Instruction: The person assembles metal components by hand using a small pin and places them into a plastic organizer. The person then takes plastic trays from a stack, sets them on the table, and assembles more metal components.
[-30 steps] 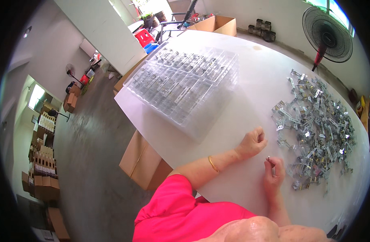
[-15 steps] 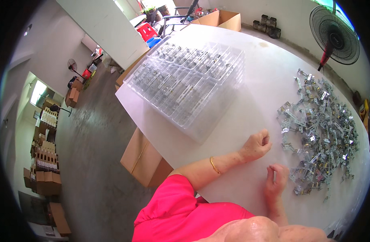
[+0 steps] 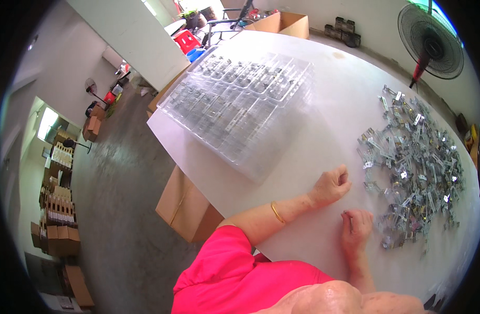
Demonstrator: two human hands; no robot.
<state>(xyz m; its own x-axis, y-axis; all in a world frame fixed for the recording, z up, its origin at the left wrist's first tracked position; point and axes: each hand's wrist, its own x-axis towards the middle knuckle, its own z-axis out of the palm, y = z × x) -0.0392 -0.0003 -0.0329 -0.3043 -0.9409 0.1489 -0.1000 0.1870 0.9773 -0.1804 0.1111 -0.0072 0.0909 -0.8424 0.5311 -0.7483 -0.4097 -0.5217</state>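
Observation:
My left hand (image 3: 330, 187), with a gold bangle (image 3: 277, 212) on its wrist, is closed in a loose fist over the white table (image 3: 302, 152). Close by, nearer to me, my right hand (image 3: 357, 226) is curled, its fingertips bent inward. No object sticks out of either hand; the inside of both is hidden. Just right of them spreads a pile of small silvery metal brackets (image 3: 415, 172), some with brass-coloured bits. Beyond my left hand stands a stack of clear plastic compartment trays (image 3: 240, 157); the top one holds rows of similar metal parts.
A cardboard box (image 3: 185, 206) stands below the table's left edge. Behind the far edge are an open carton (image 3: 292, 25), a folding chair (image 3: 224, 23) and a red stool (image 3: 187, 41). A black fan (image 3: 431, 44) stands at the far right. Stacked cartons (image 3: 62, 193) line the left.
My right fingers have curled in closer to the thumb. My left hand has barely shifted. The whole view has moved slightly; the trays and the bracket pile look unchanged.

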